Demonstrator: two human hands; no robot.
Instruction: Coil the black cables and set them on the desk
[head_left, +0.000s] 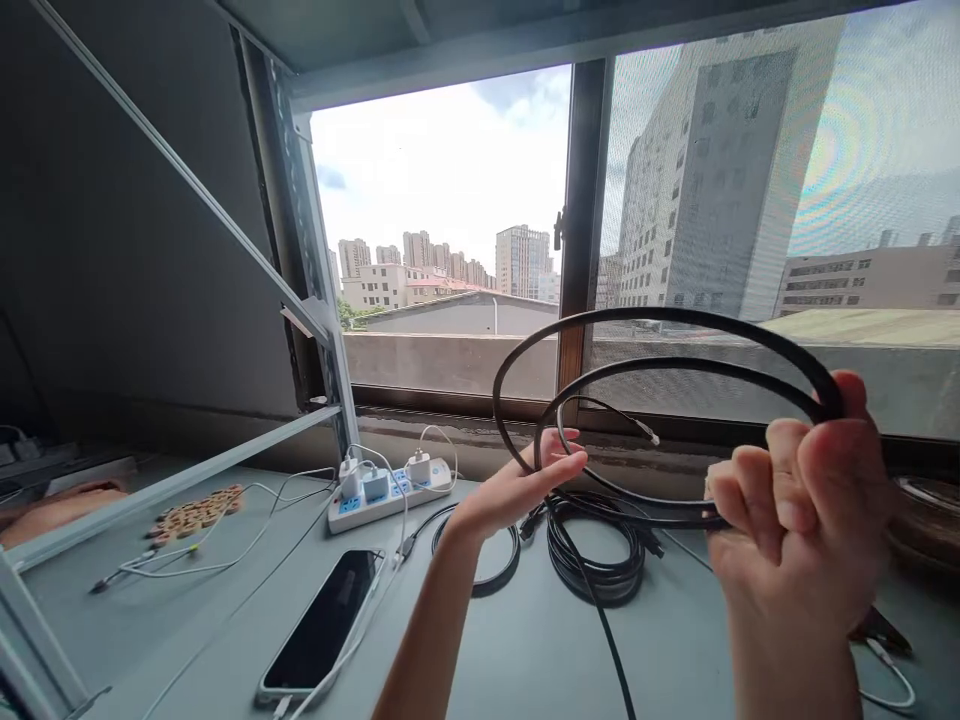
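Observation:
Loops of a black cable [660, 364] hang in the air between my two hands. My right hand [802, 490], at the right, is closed around the cable, with the loops pinched near the thumb and the other fingers curled. At the centre, my left hand [532, 470] is raised with the cable passing at its fingers, thumb and fingers partly apart; the cable runs between them. One length drops from there toward the bottom edge. A thin cable end with a clear plug [651, 435] sticks out behind the loops.
On the grey table [225, 620] lie a coiled black cable [596, 585], a smaller loop [499, 580], a phone [322, 625] with a white cable, and a power strip [390, 500] with chargers. A metal shelf post [322, 270] stands left, before the window.

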